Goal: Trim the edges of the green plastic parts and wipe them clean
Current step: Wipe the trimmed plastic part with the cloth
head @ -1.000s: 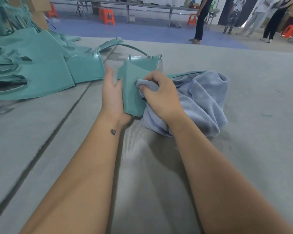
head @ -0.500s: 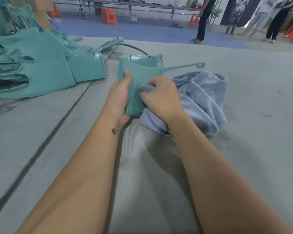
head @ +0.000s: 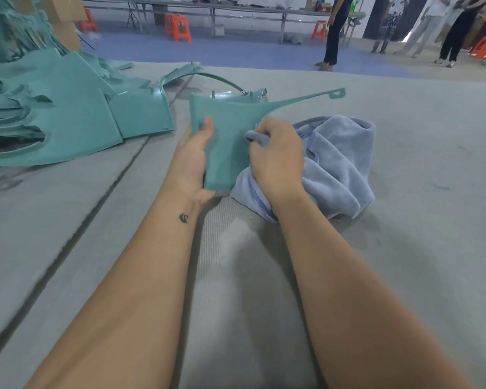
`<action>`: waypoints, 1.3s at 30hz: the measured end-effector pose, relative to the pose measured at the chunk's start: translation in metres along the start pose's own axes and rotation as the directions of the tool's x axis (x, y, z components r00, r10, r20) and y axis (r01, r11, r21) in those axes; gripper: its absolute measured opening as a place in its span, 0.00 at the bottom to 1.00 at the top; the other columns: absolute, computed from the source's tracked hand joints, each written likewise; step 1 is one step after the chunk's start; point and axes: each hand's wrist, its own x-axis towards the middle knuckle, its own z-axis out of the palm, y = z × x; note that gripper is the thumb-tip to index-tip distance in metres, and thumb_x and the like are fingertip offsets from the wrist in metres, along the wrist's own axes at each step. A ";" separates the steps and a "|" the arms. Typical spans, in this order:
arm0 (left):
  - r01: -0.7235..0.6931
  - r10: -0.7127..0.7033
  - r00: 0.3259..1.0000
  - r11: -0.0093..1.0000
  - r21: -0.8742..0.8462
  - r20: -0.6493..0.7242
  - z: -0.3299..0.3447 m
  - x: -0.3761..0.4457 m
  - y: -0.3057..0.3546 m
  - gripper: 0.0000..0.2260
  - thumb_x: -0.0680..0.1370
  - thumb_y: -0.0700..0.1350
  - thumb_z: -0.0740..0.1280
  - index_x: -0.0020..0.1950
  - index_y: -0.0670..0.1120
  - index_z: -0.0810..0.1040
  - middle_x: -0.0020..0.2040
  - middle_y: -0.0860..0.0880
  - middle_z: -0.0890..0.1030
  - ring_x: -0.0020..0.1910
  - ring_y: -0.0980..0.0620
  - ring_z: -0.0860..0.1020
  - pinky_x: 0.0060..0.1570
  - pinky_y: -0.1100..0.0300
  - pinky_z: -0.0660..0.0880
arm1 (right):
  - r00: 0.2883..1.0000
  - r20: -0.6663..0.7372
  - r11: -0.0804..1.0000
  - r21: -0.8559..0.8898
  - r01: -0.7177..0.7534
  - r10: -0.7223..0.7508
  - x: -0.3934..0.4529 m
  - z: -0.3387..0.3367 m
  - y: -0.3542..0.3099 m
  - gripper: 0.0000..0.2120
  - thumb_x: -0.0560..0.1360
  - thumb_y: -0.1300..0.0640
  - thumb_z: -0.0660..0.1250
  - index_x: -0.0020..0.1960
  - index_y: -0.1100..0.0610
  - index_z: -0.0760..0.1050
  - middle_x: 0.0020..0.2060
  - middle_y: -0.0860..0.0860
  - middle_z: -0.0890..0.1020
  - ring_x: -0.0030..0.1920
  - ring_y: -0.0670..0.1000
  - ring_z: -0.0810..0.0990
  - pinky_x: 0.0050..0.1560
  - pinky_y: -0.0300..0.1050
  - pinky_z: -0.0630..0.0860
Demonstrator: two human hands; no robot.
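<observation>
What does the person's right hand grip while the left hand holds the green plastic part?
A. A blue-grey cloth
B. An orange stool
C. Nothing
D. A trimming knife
A: the right hand has its fingers bunched round the blue-grey cloth, pressed against the green plastic part.

My left fingers (head: 208, 123): only the thumb shows on the green part (head: 230, 136); the other fingers are hidden behind it.
My right fingers (head: 260, 133): tips buried in the bunched cloth (head: 337, 164); I cannot tell where they meet the part.
Green part, right of my thumb: its right side is covered by my right hand (head: 275, 158) and the cloth.
Cloth beneath my right hand: its near fold is hidden under my wrist.
Pile of green parts (head: 54, 113), left of my left hand (head: 192, 158): cut off by the left edge.
People (head: 334, 32) far beyond my fingers: cut off at the top edge, legs only.
My forearms: cut off by the bottom edge.
</observation>
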 end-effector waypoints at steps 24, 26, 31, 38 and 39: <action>-0.201 0.149 0.958 0.959 -0.199 -0.246 -0.004 0.005 0.011 0.22 0.84 0.52 0.53 0.72 0.38 0.68 0.65 0.38 0.76 0.62 0.38 0.77 0.61 0.44 0.75 | 0.837 0.485 0.941 0.325 0.096 -0.253 -0.024 -0.017 -0.036 0.06 0.65 0.70 0.68 0.32 0.61 0.76 0.25 0.46 0.76 0.28 0.42 0.73 0.30 0.33 0.68; -0.174 0.120 0.962 0.962 -0.211 -0.246 -0.004 0.006 0.010 0.23 0.84 0.53 0.53 0.72 0.38 0.69 0.65 0.38 0.77 0.62 0.39 0.77 0.59 0.47 0.77 | 0.829 0.502 0.937 0.343 0.071 -0.247 -0.026 -0.016 -0.039 0.09 0.64 0.69 0.67 0.30 0.58 0.74 0.23 0.46 0.76 0.26 0.40 0.72 0.29 0.30 0.67; -0.099 0.061 0.983 0.971 -0.217 -0.176 -0.001 0.002 0.009 0.22 0.84 0.52 0.52 0.70 0.38 0.71 0.59 0.39 0.80 0.52 0.42 0.82 0.47 0.52 0.81 | 0.958 0.272 0.990 0.125 0.062 -0.094 -0.017 -0.008 -0.024 0.05 0.70 0.64 0.64 0.37 0.63 0.74 0.31 0.53 0.80 0.36 0.51 0.77 0.39 0.46 0.73; -0.130 0.087 0.965 0.979 -0.160 -0.247 -0.005 0.007 0.004 0.19 0.84 0.50 0.54 0.70 0.41 0.70 0.62 0.40 0.79 0.60 0.40 0.79 0.58 0.44 0.77 | 0.968 0.247 0.960 -0.278 0.022 0.050 -0.005 -0.024 -0.014 0.11 0.73 0.50 0.60 0.47 0.57 0.74 0.44 0.51 0.80 0.51 0.56 0.76 0.51 0.54 0.73; -0.140 0.091 0.957 0.976 -0.165 -0.274 -0.006 0.008 0.004 0.19 0.84 0.50 0.55 0.70 0.41 0.71 0.62 0.40 0.79 0.59 0.40 0.79 0.57 0.43 0.77 | 0.960 0.269 0.917 -0.397 0.041 0.074 -0.003 -0.028 -0.015 0.14 0.73 0.46 0.60 0.48 0.56 0.74 0.47 0.52 0.79 0.54 0.57 0.74 0.52 0.54 0.72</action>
